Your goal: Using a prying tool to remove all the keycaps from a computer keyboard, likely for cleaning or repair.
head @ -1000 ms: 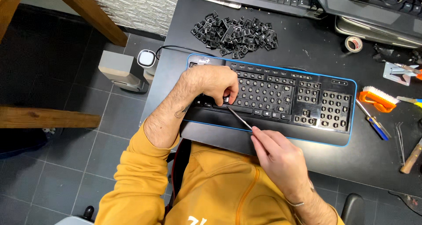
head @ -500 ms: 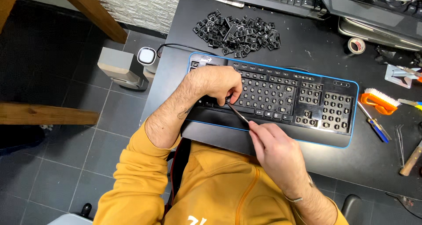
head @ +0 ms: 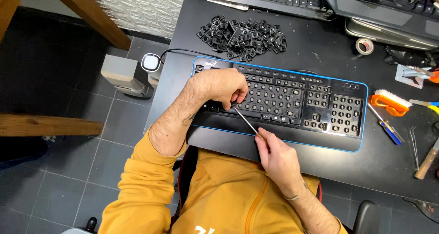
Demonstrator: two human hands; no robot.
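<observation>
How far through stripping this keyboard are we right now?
Mostly done: the blue-edged keyboard shows bare sockets nearly everywhere, and the pile of removed keycaps sits behind it. In hand: the left hand rests on the lower-left keys while the right hand works a thin metal tool under them. Left: whatever caps that hand covers, which I cannot count.

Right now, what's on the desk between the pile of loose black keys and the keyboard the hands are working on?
Nothing. In the head view, only bare black desk separates the pile of loose keycaps from the blue-edged keyboard.
</observation>
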